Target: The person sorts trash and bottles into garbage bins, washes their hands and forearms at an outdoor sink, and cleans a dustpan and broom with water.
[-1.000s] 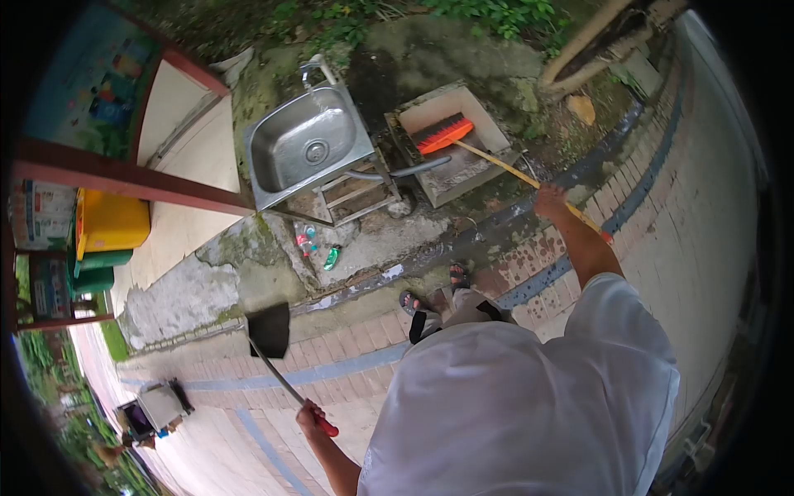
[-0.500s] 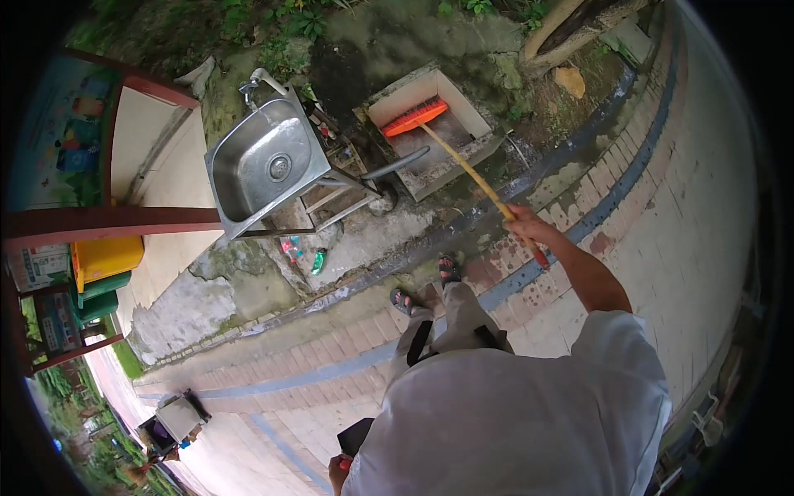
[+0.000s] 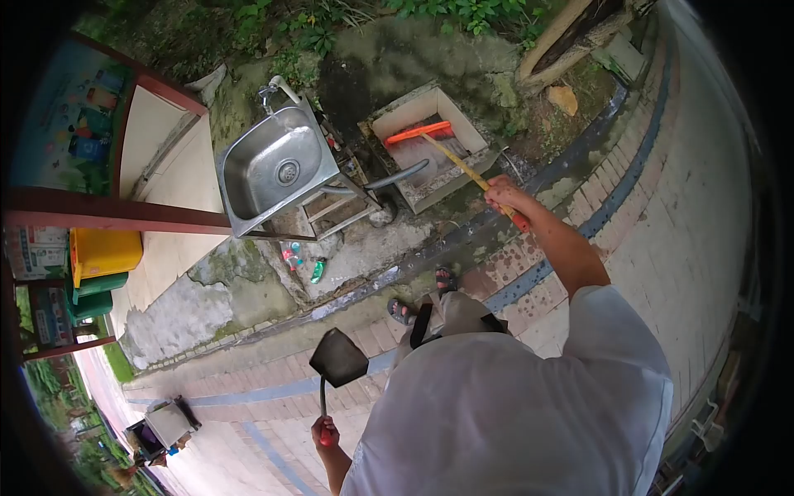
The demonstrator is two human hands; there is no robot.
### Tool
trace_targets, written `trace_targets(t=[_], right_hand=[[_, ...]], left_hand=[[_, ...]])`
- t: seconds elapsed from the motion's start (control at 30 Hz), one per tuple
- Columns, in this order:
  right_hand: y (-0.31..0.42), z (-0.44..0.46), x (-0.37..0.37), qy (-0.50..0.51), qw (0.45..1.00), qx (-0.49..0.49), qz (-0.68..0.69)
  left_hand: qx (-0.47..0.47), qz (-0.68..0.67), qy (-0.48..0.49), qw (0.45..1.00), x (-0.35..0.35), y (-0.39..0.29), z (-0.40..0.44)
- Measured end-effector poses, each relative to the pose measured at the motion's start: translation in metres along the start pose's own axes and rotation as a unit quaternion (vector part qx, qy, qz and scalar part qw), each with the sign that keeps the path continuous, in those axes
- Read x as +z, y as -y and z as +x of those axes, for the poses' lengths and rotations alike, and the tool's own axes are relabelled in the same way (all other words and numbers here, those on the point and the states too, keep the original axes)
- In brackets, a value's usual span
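Note:
My right hand (image 3: 508, 195) is wrapped round the wooden handle of a broom (image 3: 460, 162), close to its red end. The broom's orange head lies inside a square concrete basin (image 3: 451, 183), bristles down towards its floor. Low on the left, my left hand (image 3: 326, 431) grips the red end of a small black shovel (image 3: 339, 359). Its blade is raised in front of my body, apart from the ground, and nothing shows on it.
A steel sink (image 3: 277, 169) with a tap stands on a metal frame left of the basin, and a grey hose (image 3: 403, 177) leads between them. A green can (image 3: 318, 269) and other litter lie below. A tree trunk (image 3: 571, 45) leans behind; bins (image 3: 106, 256) stand left.
My left hand has come up and forward, bringing the whole shovel into view. My right hand has pushed the broom forward, and its head has turned and sunk lower in the basin.

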State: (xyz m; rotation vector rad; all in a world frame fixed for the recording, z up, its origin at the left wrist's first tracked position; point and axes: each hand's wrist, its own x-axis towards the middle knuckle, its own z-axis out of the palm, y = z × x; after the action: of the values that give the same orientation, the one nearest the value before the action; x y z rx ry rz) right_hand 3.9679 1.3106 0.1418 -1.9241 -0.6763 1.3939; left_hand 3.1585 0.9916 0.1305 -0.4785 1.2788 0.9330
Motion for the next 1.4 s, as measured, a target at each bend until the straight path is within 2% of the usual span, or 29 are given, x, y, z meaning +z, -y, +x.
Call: trace_targets(t=[0.07,0.1,0.17,0.27,0.33,0.4,0.5,0.57,0.63,0.67,0.77,0.87,0.97,1.07,1.13,1.17,1.2,1.23,1.27,1.3,1.37,1.4], right_hand=[[-0.004,-0.005,-0.013,0.062,0.995,0.009,-0.077],[-0.003,-0.012,-0.025,0.11,0.986,0.014,-0.125],[-0.008,-0.067,-0.04,0.102,0.986,-0.029,-0.133],[0.012,-0.073,-0.043,0.127,0.975,0.048,-0.176],[0.023,-0.035,-0.038,0.123,0.991,0.043,0.008],[0.012,-0.002,-0.022,0.026,0.999,0.008,0.035],[-0.006,-0.041,-0.018,0.016,0.999,0.017,0.026],[-0.006,-0.07,-0.039,0.102,0.995,0.005,-0.007],[0.034,-0.113,-0.043,0.097,0.992,0.058,-0.058],[0.025,-0.097,-0.046,0.143,0.989,0.046,0.001],[0.021,-0.044,-0.019,0.154,0.982,-0.013,0.106],[0.003,-0.007,-0.015,0.174,0.982,-0.066,0.019],[-0.023,-0.044,-0.048,0.213,0.975,-0.053,-0.038],[0.034,-0.104,-0.042,0.096,0.966,0.081,-0.227],[0.031,-0.067,-0.039,0.235,0.97,0.038,-0.052],[0.024,-0.038,-0.037,0.301,0.953,0.014,0.036],[0.008,-0.002,-0.024,0.335,0.938,-0.076,0.033],[-0.01,0.03,-0.013,0.292,0.951,0.008,-0.1],[-0.034,0.054,0.003,0.243,0.939,0.094,-0.223],[-0.039,0.061,0.012,0.184,0.905,0.175,-0.34],[-0.036,0.057,-0.011,0.113,0.932,0.131,-0.319],[-0.044,0.039,-0.024,0.081,0.941,0.117,-0.308]], left_hand=[[0.048,-0.048,0.004,0.998,0.049,0.007,-0.029],[0.036,-0.052,0.027,0.998,0.044,0.005,-0.029],[0.015,-0.062,0.075,0.995,0.033,0.003,-0.023],[0.009,-0.074,0.099,0.992,0.048,0.013,-0.022],[0.013,-0.039,0.079,0.996,0.05,0.013,-0.013],[0.029,0.002,0.072,0.997,0.068,0.008,-0.004],[0.018,0.02,0.078,0.997,0.07,-0.002,0.002],[-0.003,0.012,0.093,0.996,0.051,0.005,-0.005],[0.001,-0.014,0.087,0.996,0.031,0.015,-0.005],[-0.006,-0.024,0.091,0.995,0.025,0.017,-0.002],[-0.042,-0.048,0.092,0.994,0.021,0.016,0.012],[-0.066,-0.079,0.073,0.992,0.006,0.015,0.008],[-0.057,-0.103,0.083,0.99,-0.028,0.03,0.002],[-0.074,-0.175,0.058,0.98,-0.056,0.047,-0.005],[-0.11,-0.199,0.055,0.972,-0.065,0.046,-0.005],[-0.117,-0.215,0.051,0.968,-0.062,0.043,-0.003],[-0.124,-0.233,0.047,0.963,-0.057,0.039,0.0],[-0.129,-0.252,0.042,0.958,-0.057,0.04,0.001],[-0.125,-0.281,0.024,0.951,-0.066,0.037,0.002],[-0.123,-0.307,0.01,0.944,-0.063,0.032,0.006],[-0.148,-0.244,0.039,0.958,-0.07,0.029,-0.018],[-0.19,-0.276,0.093,0.938,-0.075,0.033,-0.019]])
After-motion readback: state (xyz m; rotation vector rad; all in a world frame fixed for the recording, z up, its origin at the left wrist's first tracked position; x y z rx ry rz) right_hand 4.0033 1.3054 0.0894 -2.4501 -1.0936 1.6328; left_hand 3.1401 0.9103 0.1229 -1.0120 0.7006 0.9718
